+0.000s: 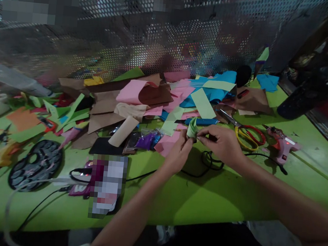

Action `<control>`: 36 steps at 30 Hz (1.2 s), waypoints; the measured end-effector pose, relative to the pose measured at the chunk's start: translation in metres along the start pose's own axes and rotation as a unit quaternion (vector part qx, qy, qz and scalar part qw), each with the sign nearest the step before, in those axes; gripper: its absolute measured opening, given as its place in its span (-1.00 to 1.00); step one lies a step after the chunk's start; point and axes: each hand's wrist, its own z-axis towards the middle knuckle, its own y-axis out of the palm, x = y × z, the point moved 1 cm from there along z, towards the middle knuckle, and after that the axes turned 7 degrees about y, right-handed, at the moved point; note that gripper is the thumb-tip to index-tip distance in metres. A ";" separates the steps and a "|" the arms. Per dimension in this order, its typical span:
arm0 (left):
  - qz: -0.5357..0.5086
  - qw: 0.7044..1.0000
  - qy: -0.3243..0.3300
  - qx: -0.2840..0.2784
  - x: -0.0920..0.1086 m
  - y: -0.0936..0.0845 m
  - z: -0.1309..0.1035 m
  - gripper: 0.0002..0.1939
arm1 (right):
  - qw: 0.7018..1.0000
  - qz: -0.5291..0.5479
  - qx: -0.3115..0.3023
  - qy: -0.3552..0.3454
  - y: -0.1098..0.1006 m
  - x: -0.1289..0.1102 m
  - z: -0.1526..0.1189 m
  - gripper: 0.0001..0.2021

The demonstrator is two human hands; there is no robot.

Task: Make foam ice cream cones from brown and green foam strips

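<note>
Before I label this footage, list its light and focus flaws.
Head view: dim overall; clear bottle smeared near the left edge; bright white spot on the pink glue gun; soft shadows on the green table; rolled green paper slightly soft; pixelated blocks hide the upper left.

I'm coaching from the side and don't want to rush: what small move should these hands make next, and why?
Probably press the lower edge of the coiled light-green piece inward with the right hand: its fingertips are already pinched there, the left hand steadies the base, and the coil's layers look loose on top.
</note>
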 end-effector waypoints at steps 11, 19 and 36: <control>0.133 0.990 0.038 -0.021 0.006 0.004 0.000 -0.86 | 0.998 0.024 -0.021 0.045 0.007 0.005 -0.002 -0.96; 0.149 0.987 0.056 -0.012 0.005 0.011 -0.002 -0.80 | 0.998 0.006 -0.016 0.063 0.008 -0.003 -0.004 -0.90; 0.066 0.996 0.057 -0.024 0.002 0.007 0.001 -0.78 | 0.976 0.161 -0.046 0.138 0.015 0.006 0.001 -0.95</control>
